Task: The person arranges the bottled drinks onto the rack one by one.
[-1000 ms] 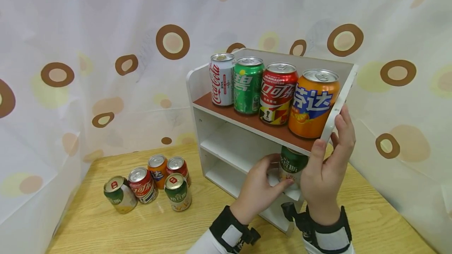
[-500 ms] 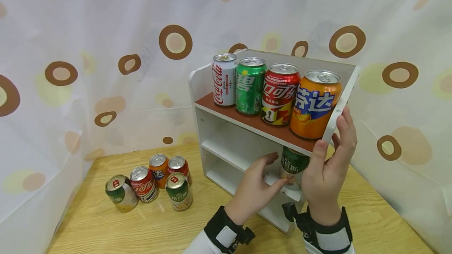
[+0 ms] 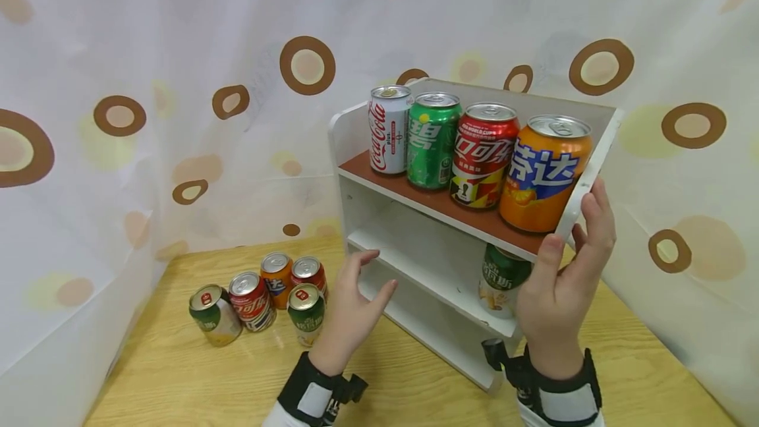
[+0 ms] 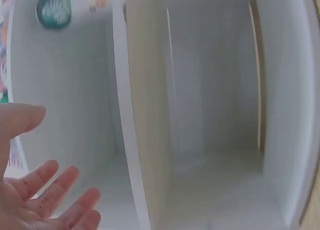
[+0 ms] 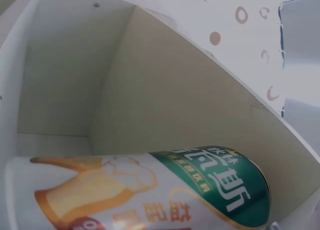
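Note:
My left hand [image 3: 350,308] is in front of the white shelf unit [image 3: 415,259], fingers spread and relaxed with nothing in them; it overlaps the near green-and-white can on the table in the head view. My right hand [image 3: 563,288] touches the unit's right side panel, thumb by its front edge and fingers along the outside. A green-and-white drink can [image 3: 501,282] stands at the right end of the middle shelf, partly under the top board. The right wrist view shows its printed side [image 5: 165,190] close up. In the left wrist view, the left fingers [image 4: 65,190] hold nothing.
On the top board stand a white Coca-Cola can [image 3: 388,130], a green can [image 3: 435,143], a red can [image 3: 483,157] and an orange can [image 3: 545,176]. Several more cans, including a red one [image 3: 253,302], stand on the wooden table [image 3: 178,381] at left. A patterned sheet [image 3: 237,18] hangs behind.
My left hand has let go of the green-and-white can on the middle shelf and moved left, away from it. My right hand stays at the side panel. The head view has shifted slightly.

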A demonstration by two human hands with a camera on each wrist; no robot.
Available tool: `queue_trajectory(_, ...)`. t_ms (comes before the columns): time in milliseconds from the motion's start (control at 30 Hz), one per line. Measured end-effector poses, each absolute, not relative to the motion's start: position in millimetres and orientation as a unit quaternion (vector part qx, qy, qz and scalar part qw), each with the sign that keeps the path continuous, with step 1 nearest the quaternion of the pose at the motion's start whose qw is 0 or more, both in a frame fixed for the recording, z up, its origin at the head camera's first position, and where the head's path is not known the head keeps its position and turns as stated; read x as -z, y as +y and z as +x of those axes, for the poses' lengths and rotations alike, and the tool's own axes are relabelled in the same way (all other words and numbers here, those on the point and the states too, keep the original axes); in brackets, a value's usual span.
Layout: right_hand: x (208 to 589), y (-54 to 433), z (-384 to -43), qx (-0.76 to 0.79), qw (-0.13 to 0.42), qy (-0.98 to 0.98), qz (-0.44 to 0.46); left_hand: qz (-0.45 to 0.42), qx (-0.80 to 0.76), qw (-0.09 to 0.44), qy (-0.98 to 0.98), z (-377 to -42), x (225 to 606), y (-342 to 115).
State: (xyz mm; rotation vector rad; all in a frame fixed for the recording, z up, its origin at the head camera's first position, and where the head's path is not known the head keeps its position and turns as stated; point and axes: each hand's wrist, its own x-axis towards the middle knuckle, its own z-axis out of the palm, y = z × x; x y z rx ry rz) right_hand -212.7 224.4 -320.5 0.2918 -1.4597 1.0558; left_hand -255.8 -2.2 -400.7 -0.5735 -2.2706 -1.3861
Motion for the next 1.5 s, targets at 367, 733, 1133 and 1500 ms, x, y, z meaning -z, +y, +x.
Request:
queue_trajectory(367, 320, 223, -212, -0.459, 0.616, -0.629, 0.124, -0.036, 0.472, 0.242, -0.847, -253, 422, -60)
queue_trajectory(733, 317, 224, -212, -0.455, 0.623, -0.624, 0.125, 0.046, 0.467, 0.199, -0.860, -253, 442, -79)
queue_trajectory(1133, 322, 224, -212, -0.456, 0.613, -0.633, 0.129, 0.066, 0.460, 0.135, -0.875, -262, 468, -89)
queue_trajectory(1500, 320, 224, -213, -0.453, 0.616, -0.631, 0.129, 0.055, 0.470, 0.136, -0.870, -267, 481, -88)
